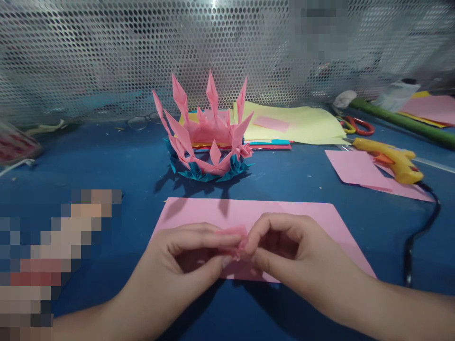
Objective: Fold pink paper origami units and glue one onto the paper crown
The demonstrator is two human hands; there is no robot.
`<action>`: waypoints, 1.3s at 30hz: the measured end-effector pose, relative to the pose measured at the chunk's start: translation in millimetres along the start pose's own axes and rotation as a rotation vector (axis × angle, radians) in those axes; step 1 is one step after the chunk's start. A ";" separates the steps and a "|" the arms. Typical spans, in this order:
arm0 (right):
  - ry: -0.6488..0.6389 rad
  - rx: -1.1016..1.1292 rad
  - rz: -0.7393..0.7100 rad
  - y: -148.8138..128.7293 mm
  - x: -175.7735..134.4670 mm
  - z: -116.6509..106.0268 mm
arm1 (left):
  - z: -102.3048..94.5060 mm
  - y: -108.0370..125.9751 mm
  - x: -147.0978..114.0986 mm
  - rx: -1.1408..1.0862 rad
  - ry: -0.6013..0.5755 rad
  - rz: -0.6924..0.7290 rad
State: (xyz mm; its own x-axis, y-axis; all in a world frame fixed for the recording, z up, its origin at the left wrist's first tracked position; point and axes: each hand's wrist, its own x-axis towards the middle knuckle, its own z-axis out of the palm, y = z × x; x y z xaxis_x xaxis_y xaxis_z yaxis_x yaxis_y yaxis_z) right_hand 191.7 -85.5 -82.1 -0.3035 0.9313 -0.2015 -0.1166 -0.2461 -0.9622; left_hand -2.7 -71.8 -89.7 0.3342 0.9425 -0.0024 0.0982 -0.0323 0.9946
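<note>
Between the thumb and fingers of my left hand (194, 258) is a small folded piece of pink paper (234, 234), held above a pink sheet (284, 208) that lies flat. My right hand (295, 255) meets the piece from the other side, thumb and forefinger pinched at its right edge. The fingers partly hide the folds. Beyond the sheet stands a pink paper crown (213, 166) with tall pointed spikes and blue folded leaves (195, 173) round its base.
Yellow paper (305, 121) lies behind the crown. To the right are a yellow glue gun (391, 156) with a black cord, pink paper pieces (348, 166), red-handled scissors (360, 125) and a green stick (401, 118). A perforated metal screen (124, 52) closes off the back.
</note>
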 end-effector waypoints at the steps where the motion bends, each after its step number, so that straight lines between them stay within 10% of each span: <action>1: -0.013 -0.056 -0.042 0.0 0.2 -1.4 | 0.1 -0.3 0.0 -0.002 0.014 -0.009; 11: -0.052 -0.549 -0.592 3.1 -3.4 -10.0 | -2.2 -0.1 2.2 -0.081 0.019 -0.117; 39: -0.133 -0.514 -0.494 1.3 4.4 -17.5 | -6.8 -1.5 0.9 -0.226 -0.050 -0.229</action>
State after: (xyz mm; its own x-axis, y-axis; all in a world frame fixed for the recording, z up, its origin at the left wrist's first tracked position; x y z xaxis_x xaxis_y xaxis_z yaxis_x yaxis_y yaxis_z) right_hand 206.7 -77.0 -87.4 -0.4463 0.8526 0.2718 0.1794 0.3829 -0.9062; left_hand -8.9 -68.6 -90.6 0.3738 0.8990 -0.2280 -0.0328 0.2584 0.9655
